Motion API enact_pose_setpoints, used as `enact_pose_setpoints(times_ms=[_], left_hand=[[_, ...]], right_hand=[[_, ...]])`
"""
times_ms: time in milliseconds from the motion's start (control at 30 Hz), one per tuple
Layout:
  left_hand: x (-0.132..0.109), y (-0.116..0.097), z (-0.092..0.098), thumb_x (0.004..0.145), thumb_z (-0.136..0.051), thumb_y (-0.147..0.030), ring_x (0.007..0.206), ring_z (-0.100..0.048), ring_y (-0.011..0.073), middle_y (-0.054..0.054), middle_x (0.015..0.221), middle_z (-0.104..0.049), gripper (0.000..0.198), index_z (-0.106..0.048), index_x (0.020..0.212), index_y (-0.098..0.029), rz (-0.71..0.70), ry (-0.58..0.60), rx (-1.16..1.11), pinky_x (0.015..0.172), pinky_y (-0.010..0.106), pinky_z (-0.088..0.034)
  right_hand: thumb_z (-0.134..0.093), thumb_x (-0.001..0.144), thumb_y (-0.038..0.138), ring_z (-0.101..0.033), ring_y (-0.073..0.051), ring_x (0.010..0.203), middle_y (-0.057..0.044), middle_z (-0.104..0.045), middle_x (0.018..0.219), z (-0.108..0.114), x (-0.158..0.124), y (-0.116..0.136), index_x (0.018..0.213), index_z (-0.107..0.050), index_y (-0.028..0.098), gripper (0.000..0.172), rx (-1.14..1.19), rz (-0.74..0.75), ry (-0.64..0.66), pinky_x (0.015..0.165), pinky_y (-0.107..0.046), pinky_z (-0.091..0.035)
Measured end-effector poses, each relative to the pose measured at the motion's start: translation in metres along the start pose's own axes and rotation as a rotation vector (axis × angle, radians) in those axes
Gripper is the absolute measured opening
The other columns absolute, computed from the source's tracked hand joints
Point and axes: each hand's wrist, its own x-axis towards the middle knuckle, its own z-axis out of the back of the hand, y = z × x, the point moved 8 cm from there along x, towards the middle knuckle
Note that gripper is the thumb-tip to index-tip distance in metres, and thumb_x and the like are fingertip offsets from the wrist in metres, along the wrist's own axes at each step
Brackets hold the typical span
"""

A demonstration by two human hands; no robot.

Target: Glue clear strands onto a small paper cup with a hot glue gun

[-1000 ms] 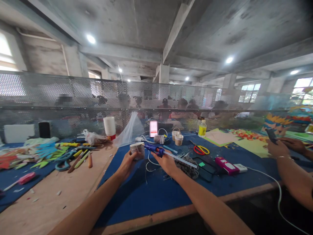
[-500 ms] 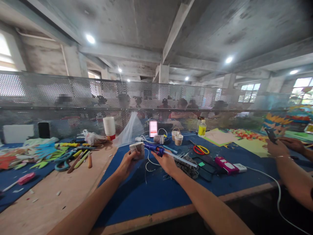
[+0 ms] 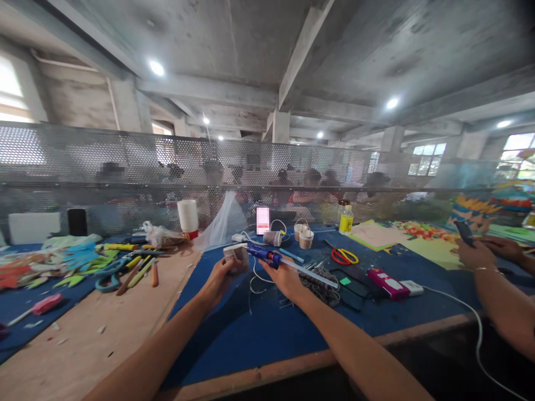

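My left hand (image 3: 217,280) is closed round a small grey cylinder-shaped piece (image 3: 236,257), held up above the blue mat (image 3: 259,328). My right hand (image 3: 285,277) grips a blue hot glue gun (image 3: 264,254) with a clear glue stick (image 3: 311,273) jutting out behind it. The gun's nozzle points left at the piece and almost touches it. A white cord (image 3: 256,278) hangs down from the gun between my hands.
Red-and-yellow scissors (image 3: 344,256), small cups (image 3: 304,236), a yellow bottle (image 3: 345,219), a pink device (image 3: 386,282) and dark twine (image 3: 321,281) lie beyond my right hand. Tools and paper cut-outs (image 3: 75,262) lie left. Another person's hands (image 3: 480,250) hold a phone at right. A mesh screen (image 3: 125,167) closes the back.
Barely anything has moved. The piece in my left hand has turned slightly and sits a little closer to the glue gun's nozzle.
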Motion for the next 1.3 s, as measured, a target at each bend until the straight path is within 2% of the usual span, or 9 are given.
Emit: enact_pose_setpoints(times_ms=[600, 800, 1100, 1300], left_hand=[[-0.007, -0.004, -0.005, 0.062, -0.082, -0.024, 0.089, -0.072, 0.0234, 0.011, 0.097, -0.079, 0.04, -0.077, 0.1, -0.013, 0.03, 0.04, -0.02, 0.09, 0.036, -0.055], [-0.01, -0.007, -0.009, 0.064, -0.08, -0.022, 0.093, -0.072, 0.0246, 0.012, 0.099, -0.079, 0.04, -0.077, 0.102, -0.011, 0.043, 0.064, -0.062, 0.092, 0.036, -0.055], [-0.012, -0.007, -0.013, 0.07, -0.077, -0.02, 0.091, -0.072, 0.0226, 0.01, 0.097, -0.08, 0.032, -0.078, 0.101, -0.013, 0.065, 0.123, -0.082, 0.095, 0.036, -0.055], [-0.011, -0.004, -0.011, 0.071, -0.075, -0.021, 0.094, -0.073, 0.0239, 0.011, 0.1, -0.081, 0.033, -0.079, 0.102, -0.012, 0.085, 0.13, -0.091, 0.094, 0.035, -0.056]], right_hand=[[-0.069, 0.095, 0.042, -0.074, -0.024, 0.076, -0.008, -0.078, 0.084, -0.002, -0.001, -0.001, 0.089, -0.076, 0.019, 0.025, -0.076, 0.013, 0.012, 0.074, -0.032, -0.059], [-0.066, 0.097, 0.046, -0.075, -0.024, 0.076, -0.008, -0.078, 0.083, -0.002, -0.002, -0.003, 0.087, -0.076, 0.019, 0.031, -0.077, 0.019, -0.028, 0.075, -0.032, -0.06], [-0.065, 0.098, 0.045, -0.073, -0.023, 0.072, -0.007, -0.076, 0.078, -0.002, -0.001, -0.003, 0.086, -0.075, 0.019, 0.03, -0.054, 0.027, -0.016, 0.069, -0.031, -0.058], [-0.066, 0.097, 0.046, -0.074, -0.025, 0.076, -0.008, -0.077, 0.081, -0.003, -0.002, -0.006, 0.087, -0.075, 0.019, 0.03, -0.059, 0.012, -0.024, 0.074, -0.034, -0.06]])
